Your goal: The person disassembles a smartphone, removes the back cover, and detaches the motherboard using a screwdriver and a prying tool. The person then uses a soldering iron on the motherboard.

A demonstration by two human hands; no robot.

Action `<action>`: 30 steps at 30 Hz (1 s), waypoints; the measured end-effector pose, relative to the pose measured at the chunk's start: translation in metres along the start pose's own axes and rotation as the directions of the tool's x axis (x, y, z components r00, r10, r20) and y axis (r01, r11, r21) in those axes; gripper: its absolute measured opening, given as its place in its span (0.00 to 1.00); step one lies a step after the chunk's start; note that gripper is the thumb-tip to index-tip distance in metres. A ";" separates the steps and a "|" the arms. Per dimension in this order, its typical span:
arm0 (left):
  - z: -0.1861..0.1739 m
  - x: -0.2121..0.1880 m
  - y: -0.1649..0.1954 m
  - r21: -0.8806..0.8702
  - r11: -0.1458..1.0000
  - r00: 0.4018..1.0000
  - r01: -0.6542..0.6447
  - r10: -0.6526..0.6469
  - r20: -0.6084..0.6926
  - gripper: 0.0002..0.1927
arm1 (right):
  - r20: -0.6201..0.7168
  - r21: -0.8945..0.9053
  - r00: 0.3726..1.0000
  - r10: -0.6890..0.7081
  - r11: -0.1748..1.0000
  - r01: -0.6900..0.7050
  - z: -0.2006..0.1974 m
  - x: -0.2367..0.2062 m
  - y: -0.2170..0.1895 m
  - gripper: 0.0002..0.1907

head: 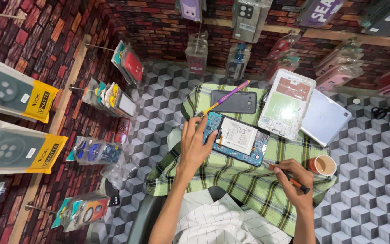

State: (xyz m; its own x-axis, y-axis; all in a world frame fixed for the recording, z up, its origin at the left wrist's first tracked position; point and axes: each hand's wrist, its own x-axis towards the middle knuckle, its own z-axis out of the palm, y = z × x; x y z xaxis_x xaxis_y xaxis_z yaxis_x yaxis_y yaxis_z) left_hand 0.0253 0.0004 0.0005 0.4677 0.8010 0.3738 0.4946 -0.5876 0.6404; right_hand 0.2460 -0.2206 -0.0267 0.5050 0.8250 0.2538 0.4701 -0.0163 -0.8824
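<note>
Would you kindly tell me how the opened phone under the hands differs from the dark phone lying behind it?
The opened phone shows its blue circuit board and white battery; the dark phone shows a closed dark grey back. The left hand steadies the opened one; the dark one lies untouched, crossed by a purple-and-yellow tool. Both rest on the green checked cloth.

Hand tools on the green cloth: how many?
2. An orange-handled screwdriver in the right hand by the opened phone; a purple-and-yellow brush beyond the left hand. Scissors lie off the cloth; others may be hidden.
</note>
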 end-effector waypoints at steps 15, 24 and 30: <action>0.004 -0.003 -0.002 -0.018 1.000 1.000 -0.025 0.024 -0.020 0.25 | 0.025 0.005 0.999 -0.028 1.000 0.028 0.003 0.003 -0.008 0.06; 0.000 -0.002 -0.003 -0.067 0.998 1.000 0.000 -0.001 -0.008 0.28 | -0.007 0.087 0.993 -0.117 0.989 0.117 0.006 0.001 -0.010 0.05; 0.000 -0.001 -0.004 -0.076 0.997 1.000 0.028 -0.027 0.016 0.27 | -0.014 0.049 0.998 -0.061 0.997 0.062 0.008 -0.001 -0.008 0.05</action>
State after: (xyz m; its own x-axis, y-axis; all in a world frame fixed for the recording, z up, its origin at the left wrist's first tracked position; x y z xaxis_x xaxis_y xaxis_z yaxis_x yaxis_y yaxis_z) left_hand 0.0226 0.0015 -0.0019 0.4658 0.8146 0.3455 0.4508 -0.5545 0.6995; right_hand 0.2358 -0.2171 -0.0229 0.4855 0.8164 0.3128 0.4641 0.0626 -0.8836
